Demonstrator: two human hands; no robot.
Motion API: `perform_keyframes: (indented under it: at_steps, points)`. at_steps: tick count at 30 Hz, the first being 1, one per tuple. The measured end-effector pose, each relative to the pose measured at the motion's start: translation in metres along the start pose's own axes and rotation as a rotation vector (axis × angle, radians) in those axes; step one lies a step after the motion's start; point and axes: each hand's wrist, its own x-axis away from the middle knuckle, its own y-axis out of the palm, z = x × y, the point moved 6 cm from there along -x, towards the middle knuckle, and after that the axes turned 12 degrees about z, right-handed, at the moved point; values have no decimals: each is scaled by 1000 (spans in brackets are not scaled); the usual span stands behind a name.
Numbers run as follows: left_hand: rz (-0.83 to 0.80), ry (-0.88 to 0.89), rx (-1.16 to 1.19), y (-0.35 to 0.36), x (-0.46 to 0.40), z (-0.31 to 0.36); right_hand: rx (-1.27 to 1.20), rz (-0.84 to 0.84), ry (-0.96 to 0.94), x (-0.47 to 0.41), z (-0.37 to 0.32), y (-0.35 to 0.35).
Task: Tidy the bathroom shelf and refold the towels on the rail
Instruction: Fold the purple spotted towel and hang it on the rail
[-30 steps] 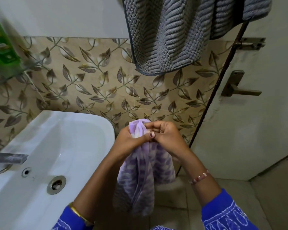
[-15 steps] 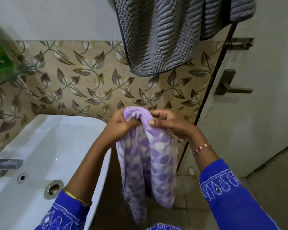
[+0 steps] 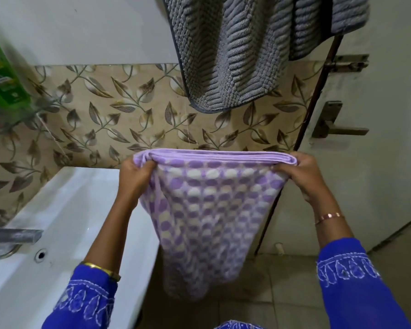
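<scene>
Horizontally stretched, purple towel (image 3: 209, 210) hangs between my left hand (image 3: 135, 176) and right hand (image 3: 301, 176), each pinching a top corner; white sink (image 3: 64, 210) left, leaf-tiled wall (image 3: 119, 119) behind, grey towel (image 3: 235, 55) above

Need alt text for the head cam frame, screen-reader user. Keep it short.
Two hands hold a folded purple-and-white checked towel stretched between them, the left hand and right hand each gripping a top corner. A grey ribbed towel hangs above against a leaf-patterned tile wall; a white sink sits to the left, a door handle to the right.
</scene>
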Motion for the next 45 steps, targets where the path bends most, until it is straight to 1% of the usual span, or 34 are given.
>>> perform_keyframes:
  at_steps: [2, 4, 7, 9, 11, 13, 15, 18, 20, 22, 25, 27, 29, 30, 31, 32, 33, 34, 35, 36, 37, 38, 39, 40, 41, 42, 43, 45]
  points:
    - [-61, 91, -205, 7, 4, -7, -113, 61, 7, -1, 1, -5]
    - [-93, 148, -367, 9, 5, -17, -208, 84, 20, 0, 2, 0]
    - [-163, 155, -526, 9, 3, -34, -243, 99, 7, 0, -1, 9]
    - [-192, 128, -564, 12, 3, -45, -250, 104, -6, -1, -3, 14]
    - [-219, 67, -493, 16, 7, -55, -274, 124, 1, -2, -8, 14]
    - [-220, -65, -332, 19, 8, -67, -292, 122, -10, -5, -12, 11]
    - [-172, -174, -194, 19, 7, -76, -281, 76, -54, -8, -21, 9]
    - [-77, -281, -33, 18, 6, -74, -254, 26, -104, -10, -30, 7]
    - [-53, -354, 104, 21, 3, -69, -281, 24, -104, -12, -32, 5]
    - [-71, -419, 216, 25, 2, -63, -302, 53, -86, -14, -28, 1]
    - [-202, -498, 371, 31, 2, -61, -376, 125, -21, -18, -16, -8]
    - [-317, -479, 397, 35, 5, -52, -391, 164, -4, -20, -12, -12]
    - [-419, -453, 452, 38, 11, -40, -407, 151, 16, -18, -13, -12]
    - [-458, -468, 487, 38, 14, -37, -445, 98, 39, -17, -14, -10]
    - [-513, -498, 562, 39, 19, -34, -511, 4, 77, -14, -16, -7]
    - [-600, -527, 636, 39, 23, -31, -591, -124, 121, -9, -18, -3]
    - [-760, -569, 751, 42, 33, -21, -660, -257, 160, -2, -23, 2]
    - [-736, -402, 716, 36, 32, -11, -704, -343, 186, 4, -28, 5]
    - [-694, -315, 657, 33, 29, -6, -714, -365, 197, 6, -32, 6]
    - [-629, -210, 506, 37, 22, -11, -678, -336, 191, 4, -33, 7]
    - [-596, -206, 331, 47, 24, -19, -608, -264, 176, -1, -32, 9]
    - [-457, -208, 189, 45, 17, -22, -518, -158, 164, -6, -30, 9]
    - [-255, -144, 82, 36, 13, -14, -451, -60, 161, -10, -27, 9]
    - [-136, -110, 111, 33, 8, -11, -438, -1, 165, -13, -23, 9]
    - [-129, -156, 236, 33, 10, -6, -459, 6, 167, -14, -21, 9]
    - [-193, -249, 382, 33, 9, -10, -499, -30, 168, -12, -19, 8]
    - [-329, -329, 493, 33, 12, -10, -546, -106, 183, -7, -19, 8]
    - [-741, -483, 808, 33, 33, 7, -659, -306, 234, 5, -25, 8]
